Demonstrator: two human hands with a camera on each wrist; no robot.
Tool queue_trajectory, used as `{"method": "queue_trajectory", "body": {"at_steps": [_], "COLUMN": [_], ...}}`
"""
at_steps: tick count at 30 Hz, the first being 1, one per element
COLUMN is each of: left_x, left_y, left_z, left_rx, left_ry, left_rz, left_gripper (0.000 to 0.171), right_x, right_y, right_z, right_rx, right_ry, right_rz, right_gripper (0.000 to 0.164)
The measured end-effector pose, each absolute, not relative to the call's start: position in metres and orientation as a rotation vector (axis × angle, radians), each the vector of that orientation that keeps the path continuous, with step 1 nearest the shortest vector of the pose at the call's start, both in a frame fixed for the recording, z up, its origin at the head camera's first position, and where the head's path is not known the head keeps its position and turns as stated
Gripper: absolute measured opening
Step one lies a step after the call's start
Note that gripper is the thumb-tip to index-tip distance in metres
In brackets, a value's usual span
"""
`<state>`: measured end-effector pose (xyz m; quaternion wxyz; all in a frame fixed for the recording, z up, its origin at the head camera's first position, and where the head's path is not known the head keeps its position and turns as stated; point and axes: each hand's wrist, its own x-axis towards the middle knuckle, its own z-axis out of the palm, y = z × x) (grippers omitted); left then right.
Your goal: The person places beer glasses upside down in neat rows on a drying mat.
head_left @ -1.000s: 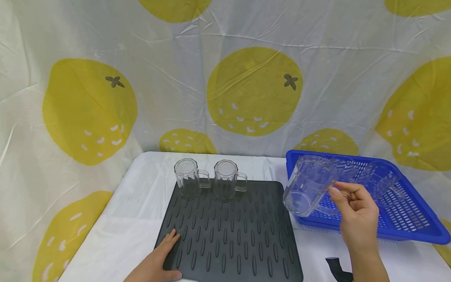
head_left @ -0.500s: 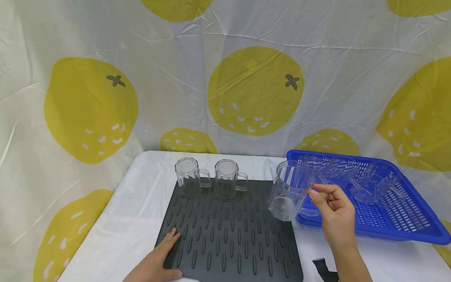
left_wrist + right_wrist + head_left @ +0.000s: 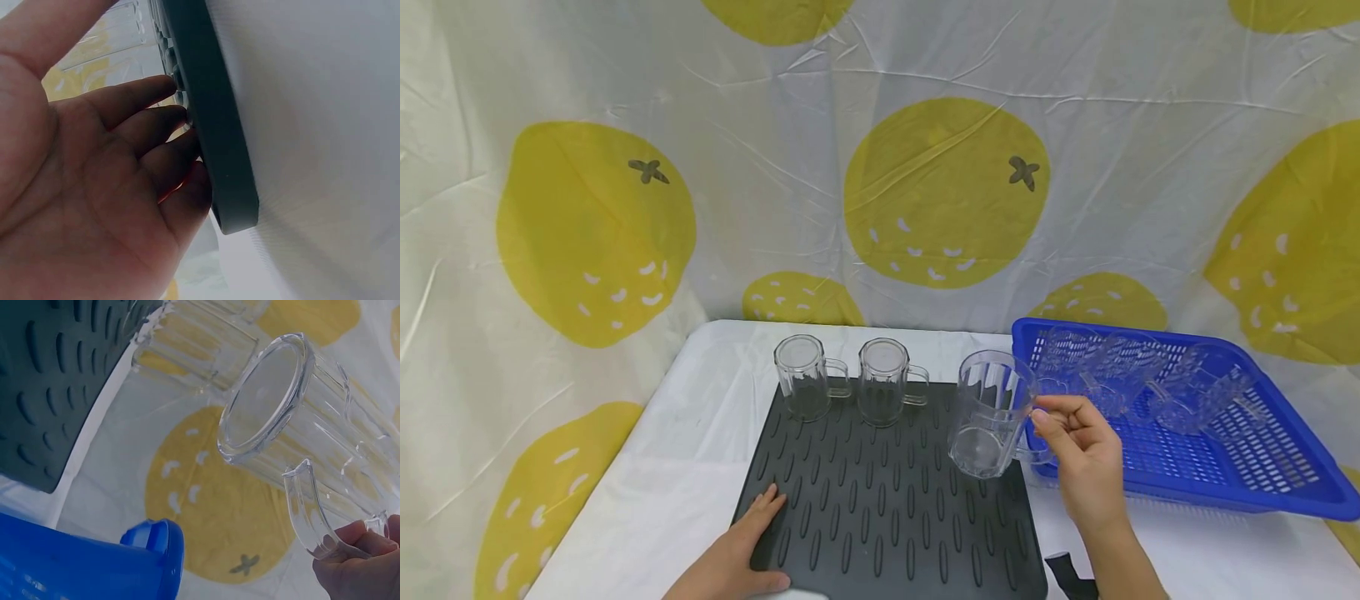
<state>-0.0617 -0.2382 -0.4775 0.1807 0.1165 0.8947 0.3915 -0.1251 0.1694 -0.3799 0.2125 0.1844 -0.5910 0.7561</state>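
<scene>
My right hand [image 3: 1084,454] pinches a clear glass mug [image 3: 987,421] by its handle, with the mug slightly tilted over the right edge of a dark ridged mat [image 3: 865,500]. In the right wrist view the mug's handle [image 3: 307,512] runs down into the curled fingertips. My left hand [image 3: 739,537] rests on the mat's left front edge, its fingers [image 3: 140,128] extended against the side. Two more glass mugs stand side by side at the back of the mat, a left one [image 3: 805,387] and a right one [image 3: 882,390], handles pointing right.
A blue plastic basket [image 3: 1180,492] with several clear glass mugs [image 3: 1195,396] lying in it stands right of the mat. White cloth [image 3: 647,467] covers the table. Behind hangs a lemon-print curtain [image 3: 760,183]. A black strap [image 3: 1070,575] shows by the right wrist.
My right hand has carried the glass mug leftward from above the basket to over the mat's right edge, and the mug has turned more upright. The left hand stays put.
</scene>
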Motion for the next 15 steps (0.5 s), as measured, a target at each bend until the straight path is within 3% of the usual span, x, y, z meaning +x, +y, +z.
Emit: {"method": "queue_trajectory", "body": {"at_steps": [15], "left_x": [-0.061], "left_y": [-0.236], "left_z": [-0.476], "left_rx": [0.263], "left_ry": [2.514], "left_rz": [1.101], "left_gripper": [0.102], "right_x": [-0.125], "right_y": [0.150], "right_z": [-0.388], "right_rx": [0.546], "right_ry": [-1.611], "right_rz": [2.213], "right_gripper": [0.026]}}
